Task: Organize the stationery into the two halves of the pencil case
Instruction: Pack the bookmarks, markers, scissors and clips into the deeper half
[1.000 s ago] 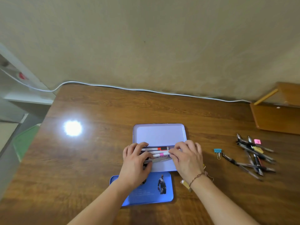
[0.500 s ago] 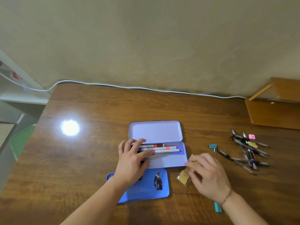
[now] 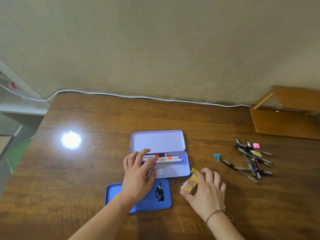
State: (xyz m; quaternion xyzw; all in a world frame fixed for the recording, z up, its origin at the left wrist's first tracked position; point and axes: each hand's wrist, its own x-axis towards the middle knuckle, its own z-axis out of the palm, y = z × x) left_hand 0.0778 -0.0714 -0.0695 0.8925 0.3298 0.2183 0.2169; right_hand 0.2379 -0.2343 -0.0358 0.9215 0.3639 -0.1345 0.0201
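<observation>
An open lilac pencil case [image 3: 180, 172] lies mid-table, its lid [image 3: 156, 141] folded back and bare. The near half holds markers [image 3: 168, 158] and a ruler. My left hand [image 3: 138, 174] rests on the left end of those items with fingers spread. A blue tin lid [image 3: 152, 200] with a printed figure lies in front of the case, partly under my left wrist. Right of the case, my right hand [image 3: 206, 191] pinches a small yellow-brown wrapped packet [image 3: 189, 183] on the table.
A blue binder clip [image 3: 216, 156], a pile of several pens [image 3: 251, 163] and a pink eraser [image 3: 256, 145] lie to the right. A wooden stand [image 3: 285, 122] sits at the far right. A white cable [image 3: 138, 97] runs along the wall.
My right hand left the case, moved right and nearer, and took hold of the yellow-brown packet. My left hand stayed on the markers.
</observation>
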